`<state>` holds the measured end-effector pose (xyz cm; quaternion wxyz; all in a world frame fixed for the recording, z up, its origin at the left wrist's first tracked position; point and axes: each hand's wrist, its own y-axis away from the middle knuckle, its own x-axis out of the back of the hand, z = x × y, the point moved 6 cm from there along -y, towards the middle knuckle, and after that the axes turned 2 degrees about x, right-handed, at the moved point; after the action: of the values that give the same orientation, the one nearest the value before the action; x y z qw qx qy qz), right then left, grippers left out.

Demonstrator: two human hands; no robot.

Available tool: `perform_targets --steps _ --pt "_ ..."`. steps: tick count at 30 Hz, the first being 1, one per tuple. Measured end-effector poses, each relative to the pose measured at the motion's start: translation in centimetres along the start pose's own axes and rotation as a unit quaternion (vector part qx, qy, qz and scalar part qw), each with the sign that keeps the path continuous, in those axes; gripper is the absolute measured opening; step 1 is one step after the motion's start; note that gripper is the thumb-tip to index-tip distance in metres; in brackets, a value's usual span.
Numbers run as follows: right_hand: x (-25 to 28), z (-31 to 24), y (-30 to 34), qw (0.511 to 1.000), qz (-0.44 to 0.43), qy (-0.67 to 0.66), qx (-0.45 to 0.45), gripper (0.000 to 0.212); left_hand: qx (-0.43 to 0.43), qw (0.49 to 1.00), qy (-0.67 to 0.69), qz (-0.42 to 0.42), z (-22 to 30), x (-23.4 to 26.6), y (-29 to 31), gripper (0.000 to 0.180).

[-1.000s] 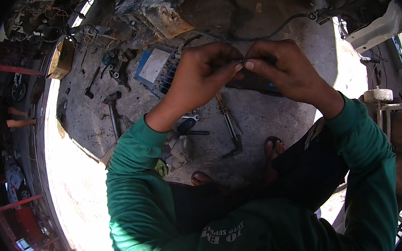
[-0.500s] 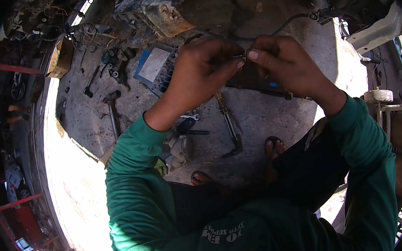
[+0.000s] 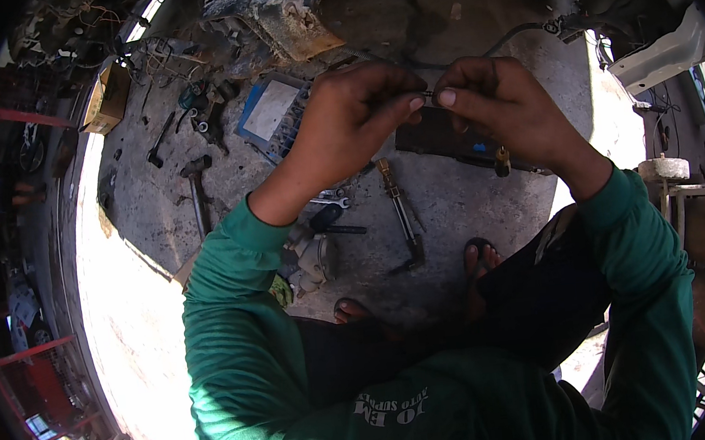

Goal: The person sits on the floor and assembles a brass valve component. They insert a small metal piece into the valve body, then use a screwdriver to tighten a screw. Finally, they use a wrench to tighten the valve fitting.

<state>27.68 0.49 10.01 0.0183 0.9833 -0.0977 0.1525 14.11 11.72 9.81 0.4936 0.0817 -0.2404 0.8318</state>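
Both hands meet mid-air over the concrete floor (image 3: 447, 236), far of the person's feet. Left hand (image 3: 364, 121): narrow pinch, thumb against finger, on the left end of a small thin part (image 3: 429, 95). Right hand (image 3: 501, 108): same, thumb and fingertips closed on its right end. Part sits between the two thumbs, mostly covered; too small to tell what it is from where I stand.

Doing it well, my judgement: pinch lightly, keep both ends in line, turn or press in small amounts. Thumbs should stay clear of the middle so the join can be seen. Something this little would probably roll away if dropped, so working low or over a tray seems wise. Shade falls on the fingers; tilting toward the light should help.

Yellowish piece (image 3: 502, 162) just near of the right hand; can't tell if held or lying.

Containers: blue-edged case (image 3: 249, 113) on the floor, left of and beyond the left wrist. Pale sheet on it, row of dark pieces along its right side, too shaded to name. Cardboard box (image 3: 106, 104) far left, inside not visible. Dark flat box-like thing (image 3: 451, 144) below the hands, partly hidden; contents, if any, unclear.
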Motion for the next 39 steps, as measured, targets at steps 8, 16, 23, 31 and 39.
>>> perform_targets --steps 8,16,23,31,39 --pt "0.17 -0.04 0.24 1.000 -0.009 0.007 -0.015 0.025 0.011 1.000 0.019 -0.003 0.29 -0.16 0.12 0.013" --pt "0.00 -0.31 0.53 1.000 -0.012 0.000 -0.002 0.023 0.033 0.998 0.002 -0.046 0.57 -0.42 0.23 0.015" --pt "-0.17 -0.17 0.43 0.999 -0.022 -0.009 0.030 0.020 0.012 0.999 -0.012 -0.038 0.49 -0.39 0.23 0.014" --pt "-0.14 -0.22 0.42 0.999 -0.022 -0.009 0.031 0.021 0.017 0.999 0.004 -0.035 0.22 -0.42 0.23 0.013" --pt "-0.06 0.07 0.28 0.999 -0.015 -0.014 0.032 0.021 0.009 1.000 0.019 -0.021 -0.13 -0.47 0.13 0.016"
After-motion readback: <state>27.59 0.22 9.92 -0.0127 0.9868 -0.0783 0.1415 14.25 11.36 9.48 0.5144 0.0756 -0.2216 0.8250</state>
